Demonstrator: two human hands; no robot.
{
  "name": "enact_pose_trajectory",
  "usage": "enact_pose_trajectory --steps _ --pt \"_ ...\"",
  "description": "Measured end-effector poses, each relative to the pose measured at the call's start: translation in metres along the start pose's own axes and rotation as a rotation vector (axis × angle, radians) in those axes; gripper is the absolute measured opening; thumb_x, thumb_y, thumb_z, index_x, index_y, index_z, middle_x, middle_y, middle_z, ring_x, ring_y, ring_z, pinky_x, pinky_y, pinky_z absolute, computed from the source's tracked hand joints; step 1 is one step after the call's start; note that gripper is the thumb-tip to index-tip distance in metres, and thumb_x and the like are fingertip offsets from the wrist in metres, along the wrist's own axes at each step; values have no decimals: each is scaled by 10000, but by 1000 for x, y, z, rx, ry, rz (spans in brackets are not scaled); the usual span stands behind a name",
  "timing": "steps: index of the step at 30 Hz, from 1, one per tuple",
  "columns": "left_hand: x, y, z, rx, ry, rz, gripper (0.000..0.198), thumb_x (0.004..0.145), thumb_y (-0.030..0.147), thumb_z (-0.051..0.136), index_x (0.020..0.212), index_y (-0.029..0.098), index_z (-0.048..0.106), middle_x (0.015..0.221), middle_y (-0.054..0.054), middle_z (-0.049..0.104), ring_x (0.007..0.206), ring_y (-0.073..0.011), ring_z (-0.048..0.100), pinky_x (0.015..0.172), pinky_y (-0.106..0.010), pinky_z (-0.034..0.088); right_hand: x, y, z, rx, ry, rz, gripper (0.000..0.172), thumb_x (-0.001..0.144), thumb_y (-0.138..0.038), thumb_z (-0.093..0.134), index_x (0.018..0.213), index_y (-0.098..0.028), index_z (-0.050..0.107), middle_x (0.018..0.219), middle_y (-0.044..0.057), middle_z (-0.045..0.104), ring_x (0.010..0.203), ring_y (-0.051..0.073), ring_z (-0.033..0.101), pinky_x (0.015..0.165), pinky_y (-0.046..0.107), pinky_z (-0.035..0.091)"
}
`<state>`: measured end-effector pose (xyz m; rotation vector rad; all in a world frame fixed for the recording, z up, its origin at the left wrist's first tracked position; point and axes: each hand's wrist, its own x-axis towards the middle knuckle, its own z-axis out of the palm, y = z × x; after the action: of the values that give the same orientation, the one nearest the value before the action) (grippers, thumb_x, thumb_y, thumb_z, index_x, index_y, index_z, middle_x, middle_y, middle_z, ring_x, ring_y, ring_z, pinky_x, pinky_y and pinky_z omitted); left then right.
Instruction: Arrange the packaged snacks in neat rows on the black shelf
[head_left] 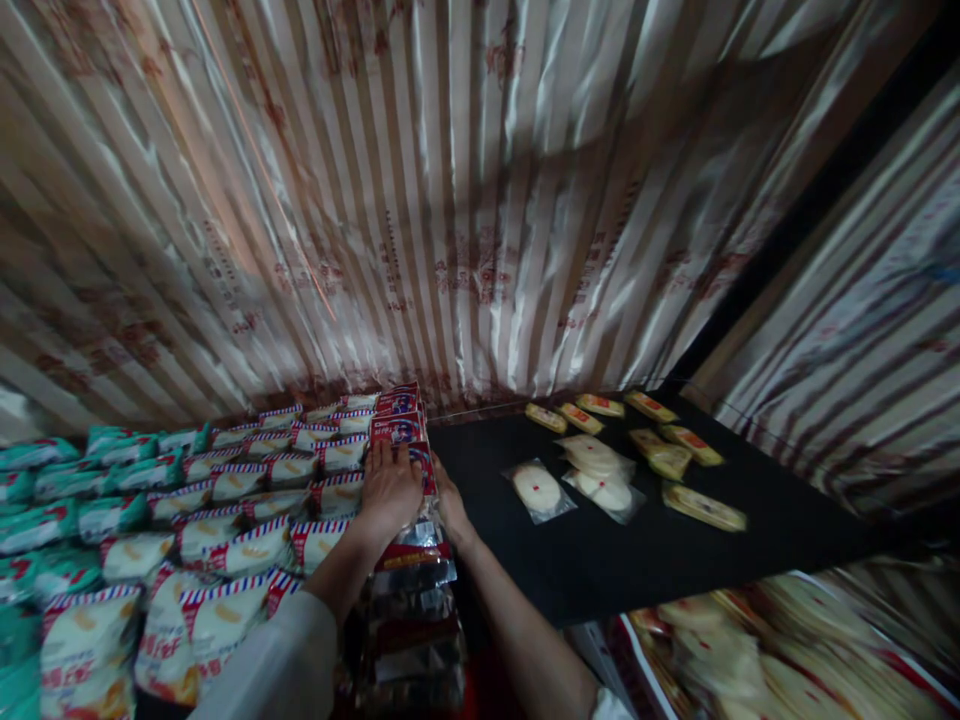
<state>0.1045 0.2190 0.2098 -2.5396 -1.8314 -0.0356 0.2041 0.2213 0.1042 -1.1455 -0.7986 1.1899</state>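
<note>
My left hand (392, 487) lies flat, fingers stretched out, on a row of dark red and blue snack packets (397, 430). Along the right side of the same row rests my right hand (453, 503), its fingers straight and partly hidden behind the packets. Neither hand is closed round a packet. Towards me the row continues with silvery and red packet ends (412, 575) between my forearms. Just left of it stand several rows of white bread-like packs (255, 548) with striped red and blue tops.
Green packs (109, 515) fill the far left. On the black surface (495, 550) to the right lie round pale flatbreads in clear wrap (538, 490) and several yellow packets (705, 507). A box of wrapped flatbreads (720, 650) stands at lower right. Striped sheeting (480, 220) hangs behind.
</note>
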Motion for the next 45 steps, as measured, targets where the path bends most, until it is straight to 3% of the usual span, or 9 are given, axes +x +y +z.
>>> enact_pose_trajectory --steps 3,7,12,22,30,37,45 --pt "1 1 -5 -45 -29 -109 520 909 339 275 1348 84 382 1424 -204 351 1336 -299 294 1068 -420 251 -3 -6 -2 -3 19 21 595 752 -647 480 1194 -263 590 1287 13 557 1302 227 368 1105 398 228" --pt "2 1 -9 -69 -42 -121 516 907 346 278 1348 101 388 1462 -194 277 1360 -297 236 1082 -422 222 -12 -8 -1 7 29 15 627 747 -663 476 1221 -262 569 1324 2 522 1316 224 347 1113 394 216" --pt "3 0 -8 -98 -38 -125 547 895 335 286 1363 58 350 1453 -194 298 1361 -290 235 1094 -412 205 -20 -6 -2 30 16 5 679 745 -653 495 1277 -232 514 1389 21 445 1327 206 329 1120 362 201" --pt "4 0 -1 -73 -62 -118 553 889 313 284 1364 36 341 1437 -221 314 1350 -307 257 1071 -419 240 16 -7 4 106 -79 8 665 746 -624 523 1307 -272 465 1401 -17 422 1318 192 345 1111 389 218" --pt "8 -3 1 -92 -86 -109 555 888 313 284 1362 30 345 1434 -228 316 1348 -311 262 1070 -437 245 17 -4 9 137 -121 -8 620 761 -577 532 1290 -256 487 1378 -9 453 1303 182 370 1110 377 216" --pt "8 -7 0 -114 -85 -121 552 886 312 303 1362 38 342 1439 -219 313 1353 -299 255 1077 -425 243 21 -1 14 96 -77 -19 638 741 -600 532 1281 -263 500 1369 -13 464 1297 190 381 1103 374 244" --pt "5 -10 -10 -150 -92 -106 583 889 351 294 1392 57 285 1473 -197 251 1373 -313 184 1094 -424 202 -11 -18 -4 -50 13 -22 734 748 -655 493 1333 -215 443 1425 17 385 1340 196 302 1128 354 191"
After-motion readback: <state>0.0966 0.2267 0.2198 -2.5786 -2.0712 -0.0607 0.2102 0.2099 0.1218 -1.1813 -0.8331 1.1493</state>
